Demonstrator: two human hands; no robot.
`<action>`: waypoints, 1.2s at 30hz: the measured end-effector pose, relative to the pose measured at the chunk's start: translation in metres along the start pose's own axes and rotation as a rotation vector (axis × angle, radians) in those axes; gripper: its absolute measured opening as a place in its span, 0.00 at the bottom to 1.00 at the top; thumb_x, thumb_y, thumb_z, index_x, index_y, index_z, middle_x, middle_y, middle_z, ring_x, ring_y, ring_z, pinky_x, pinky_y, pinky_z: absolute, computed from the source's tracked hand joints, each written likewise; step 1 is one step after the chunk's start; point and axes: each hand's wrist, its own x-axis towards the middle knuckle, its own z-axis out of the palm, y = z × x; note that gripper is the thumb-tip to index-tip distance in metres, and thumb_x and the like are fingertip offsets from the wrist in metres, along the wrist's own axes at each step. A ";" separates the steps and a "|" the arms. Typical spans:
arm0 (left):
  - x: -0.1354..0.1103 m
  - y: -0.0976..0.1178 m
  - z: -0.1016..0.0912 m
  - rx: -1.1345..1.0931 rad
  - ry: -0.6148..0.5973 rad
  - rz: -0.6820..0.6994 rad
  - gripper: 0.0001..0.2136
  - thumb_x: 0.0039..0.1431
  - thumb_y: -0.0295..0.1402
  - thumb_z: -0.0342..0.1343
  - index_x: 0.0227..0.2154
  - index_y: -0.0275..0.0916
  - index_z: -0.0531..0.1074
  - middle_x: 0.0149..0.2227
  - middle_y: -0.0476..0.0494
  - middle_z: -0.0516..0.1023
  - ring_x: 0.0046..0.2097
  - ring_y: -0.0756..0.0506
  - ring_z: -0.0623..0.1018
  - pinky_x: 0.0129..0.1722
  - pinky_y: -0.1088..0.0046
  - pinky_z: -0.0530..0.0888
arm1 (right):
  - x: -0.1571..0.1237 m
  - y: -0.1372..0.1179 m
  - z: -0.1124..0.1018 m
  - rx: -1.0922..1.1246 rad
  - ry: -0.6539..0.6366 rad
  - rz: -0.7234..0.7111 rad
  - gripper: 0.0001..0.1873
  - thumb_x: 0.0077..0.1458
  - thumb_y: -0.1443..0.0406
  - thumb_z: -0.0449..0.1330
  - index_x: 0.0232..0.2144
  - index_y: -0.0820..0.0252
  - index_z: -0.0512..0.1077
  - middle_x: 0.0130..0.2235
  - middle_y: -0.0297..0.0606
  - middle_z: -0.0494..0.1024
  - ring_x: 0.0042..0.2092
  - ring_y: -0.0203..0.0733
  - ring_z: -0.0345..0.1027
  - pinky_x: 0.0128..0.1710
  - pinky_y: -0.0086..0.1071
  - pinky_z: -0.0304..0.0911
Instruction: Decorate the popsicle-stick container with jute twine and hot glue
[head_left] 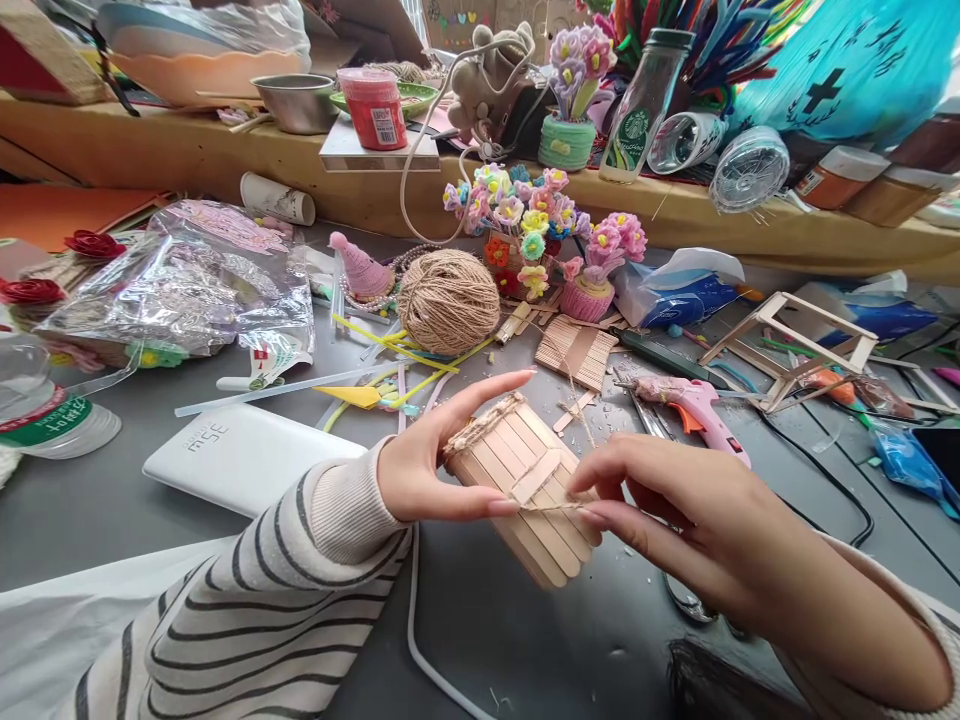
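Observation:
A small box of popsicle sticks [491, 453] is tilted above the grey table, with braided twine along its far edge and a short stick piece glued across its face. My left hand [442, 455] grips the box from the left, thumb pressed on its face. A strand of twine [551, 507] lies across the sticks. Between thumb and forefinger, my right hand [667, 510] pinches that strand at the box's right side. A thin length of twine runs up from there towards the ball of twine [448, 302] behind.
A pink glue gun [694, 405] lies to the right, near scissors [686, 600]. A white power bank [232, 455] with a cable sits left. Behind are a popsicle-stick mat [576, 352], pipe-cleaner flowers [525, 220], a stick frame [795, 340] and a laden shelf [187, 155].

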 end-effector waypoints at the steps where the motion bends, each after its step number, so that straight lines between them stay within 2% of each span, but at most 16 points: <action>1: 0.000 0.000 0.000 0.010 0.014 0.007 0.40 0.42 0.32 0.63 0.59 0.40 0.52 0.43 0.44 0.72 0.44 0.43 0.72 0.46 0.69 0.69 | 0.000 0.001 0.000 -0.001 0.013 -0.013 0.04 0.56 0.69 0.53 0.32 0.57 0.68 0.28 0.31 0.72 0.27 0.31 0.63 0.27 0.25 0.57; 11: -0.001 0.000 0.000 -0.021 -0.004 0.008 0.41 0.41 0.32 0.64 0.59 0.39 0.52 0.44 0.43 0.72 0.45 0.41 0.73 0.46 0.67 0.69 | 0.002 0.004 -0.003 -0.010 0.097 -0.070 0.04 0.54 0.69 0.56 0.28 0.58 0.68 0.27 0.32 0.71 0.28 0.31 0.63 0.27 0.25 0.57; 17: -0.001 -0.001 -0.001 -0.010 -0.015 0.012 0.40 0.41 0.33 0.64 0.59 0.40 0.52 0.48 0.40 0.71 0.48 0.38 0.72 0.49 0.63 0.68 | 0.004 0.003 -0.001 -0.009 0.116 -0.054 0.05 0.55 0.69 0.55 0.28 0.58 0.68 0.26 0.32 0.71 0.27 0.32 0.62 0.26 0.26 0.57; 27: -0.002 -0.004 -0.001 0.036 0.007 0.055 0.40 0.39 0.34 0.65 0.58 0.40 0.56 0.53 0.39 0.68 0.57 0.35 0.64 0.58 0.59 0.58 | 0.006 0.002 0.001 -0.042 0.131 -0.043 0.04 0.55 0.68 0.55 0.28 0.58 0.68 0.26 0.32 0.71 0.25 0.30 0.60 0.23 0.25 0.55; 36: -0.002 -0.004 -0.001 0.039 -0.009 0.081 0.39 0.39 0.33 0.65 0.57 0.40 0.57 0.55 0.40 0.65 0.52 0.37 0.69 0.55 0.62 0.63 | 0.005 0.001 0.003 -0.022 0.133 -0.025 0.03 0.54 0.68 0.56 0.28 0.59 0.69 0.26 0.32 0.71 0.28 0.31 0.63 0.27 0.25 0.58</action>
